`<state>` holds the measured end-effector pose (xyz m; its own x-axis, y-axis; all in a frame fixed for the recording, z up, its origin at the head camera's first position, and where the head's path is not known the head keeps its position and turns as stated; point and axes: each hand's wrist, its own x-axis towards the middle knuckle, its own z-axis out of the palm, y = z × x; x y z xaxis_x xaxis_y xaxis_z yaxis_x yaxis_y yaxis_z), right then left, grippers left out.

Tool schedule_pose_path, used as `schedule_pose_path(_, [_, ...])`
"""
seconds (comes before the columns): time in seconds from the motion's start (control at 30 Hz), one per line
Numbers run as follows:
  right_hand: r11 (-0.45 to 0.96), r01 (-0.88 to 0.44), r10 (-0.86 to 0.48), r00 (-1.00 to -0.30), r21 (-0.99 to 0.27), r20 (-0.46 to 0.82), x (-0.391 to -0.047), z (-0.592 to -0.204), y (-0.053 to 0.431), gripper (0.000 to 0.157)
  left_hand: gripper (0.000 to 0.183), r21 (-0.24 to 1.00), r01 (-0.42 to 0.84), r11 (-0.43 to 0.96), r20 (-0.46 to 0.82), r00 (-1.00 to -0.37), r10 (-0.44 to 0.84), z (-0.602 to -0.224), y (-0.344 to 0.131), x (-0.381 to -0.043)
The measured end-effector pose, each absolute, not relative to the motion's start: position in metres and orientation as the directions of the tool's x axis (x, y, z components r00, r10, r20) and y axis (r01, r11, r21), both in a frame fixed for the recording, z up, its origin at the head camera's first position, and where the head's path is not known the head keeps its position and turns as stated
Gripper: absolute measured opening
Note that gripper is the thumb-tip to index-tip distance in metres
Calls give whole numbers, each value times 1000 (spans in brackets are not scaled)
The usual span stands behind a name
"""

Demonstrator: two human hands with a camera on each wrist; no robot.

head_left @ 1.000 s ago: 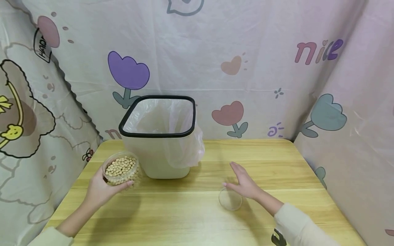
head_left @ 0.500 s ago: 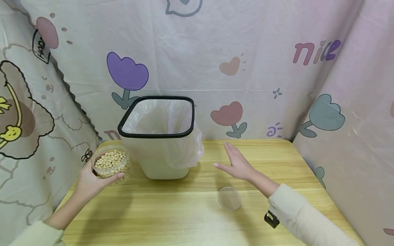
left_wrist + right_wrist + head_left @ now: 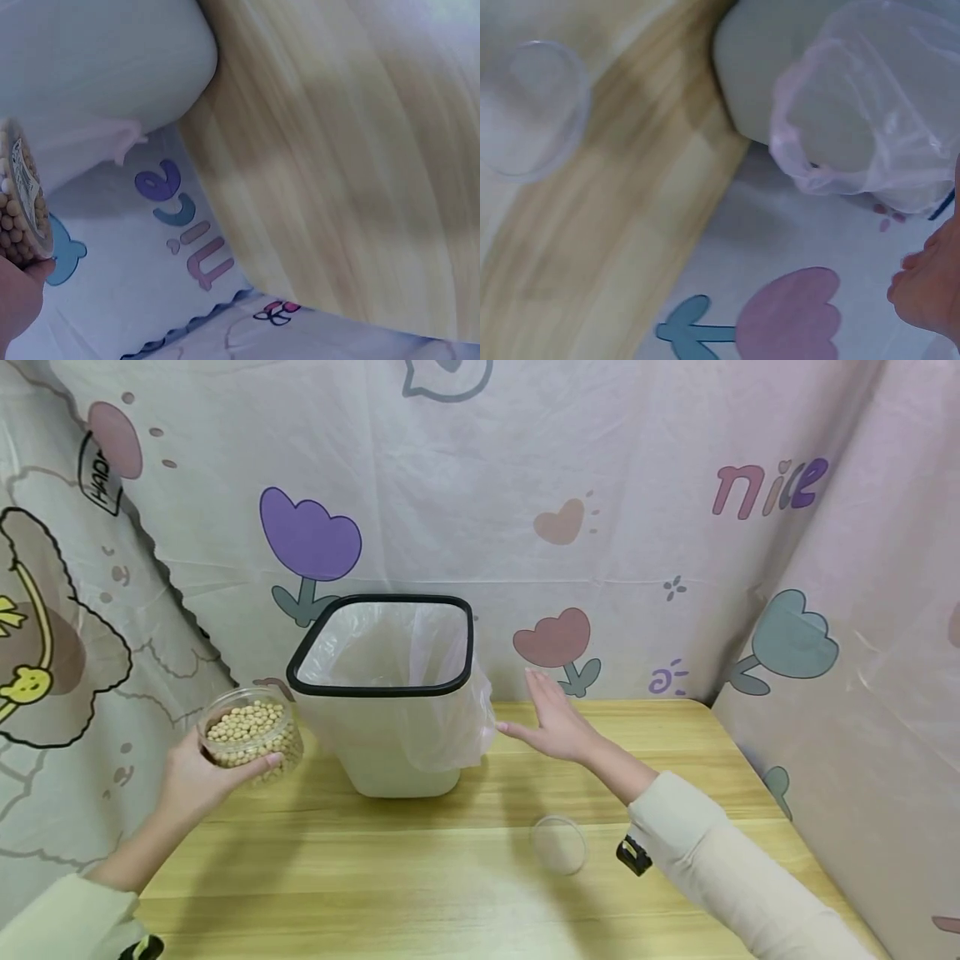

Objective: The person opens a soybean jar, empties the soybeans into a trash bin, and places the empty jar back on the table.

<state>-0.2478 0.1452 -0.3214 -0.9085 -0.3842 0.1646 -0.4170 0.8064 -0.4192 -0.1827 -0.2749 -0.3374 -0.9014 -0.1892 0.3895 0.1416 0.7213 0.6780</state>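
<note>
Jar (image 3: 291,745), clear and mouth upward, is held at the left, off the surface (image 3: 420,885), filled with pale round beans (image 3: 243,723). The left hand (image 3: 197,778) has its grip curled around it: the thumb lies across the near side, while the other fingers are hidden behind. In the left wrist view only part of the jar enters at the left edge, bearing a white label (image 3: 26,184) whose print is too blurred to read. The left sleeve (image 3: 71,918) is cut off by the lower left corner, and just a scrap of a black device (image 3: 142,948) shows at its cuff.

Just right of the jar stands the pale bin (image 3: 375,743), upright under a black rim (image 3: 375,691). A thin translucent bag (image 3: 450,731) lines it and hangs over the right side; the bottom inside cannot be made out.

Farther right, a clear disc (image 3: 558,845) lies flat, its outline faint against the wood. Beyond it, the right hand (image 3: 558,724) is raised with its grip spread and holding nothing, thumb pointing at the bag; whether the tip touches it cannot be told. The right wrist view cuts this hand off at the edge. The right sleeve (image 3: 735,868) runs out of the frame below.
</note>
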Motion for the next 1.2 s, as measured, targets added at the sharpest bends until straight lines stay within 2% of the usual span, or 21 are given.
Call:
schedule_pose_path(0.37, [843, -407, -376, -914, -352, 154, -264, -290, 121, 96, 88, 637, 115, 762, 378, -909, -178, -314, -291, -197])
schedule_pose_path(0.73, [861, -375, -363, -926, -342, 102, -272, -273, 97, 101, 90, 606, 101, 789, 363, -918, -161, -280, -299, -214])
schedule_pose_path(1.2, [895, -382, -380, -923, -229, 57, -277, -261, 68, 103, 96, 531, 130, 837, 366, -926, -88, -245, -294, -228])
